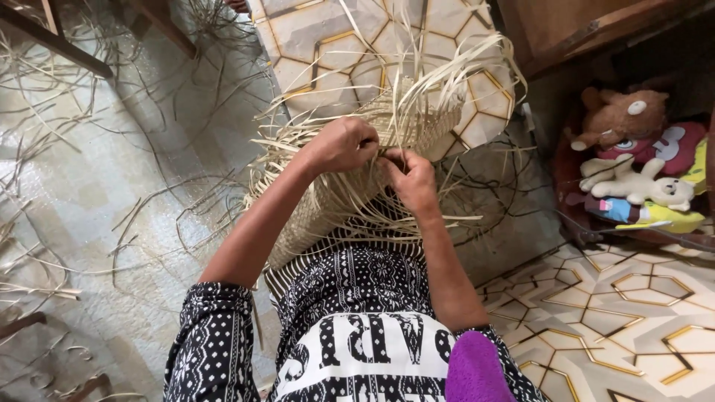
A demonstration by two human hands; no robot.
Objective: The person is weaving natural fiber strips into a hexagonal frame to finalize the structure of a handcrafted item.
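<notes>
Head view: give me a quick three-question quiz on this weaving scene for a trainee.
1. True or false: both the left hand and the right hand grip strips at the edge of the woven straw piece.
2. Where do the stuffed toys lie? A) on the person's lap B) at the right, under dark wooden furniture C) on the scattered straw at the left
3. Fill in: the loose straw strips lie strewn over the pale floor on the ____ side of the picture.

Key: 1 true; 2 B; 3 left
</notes>
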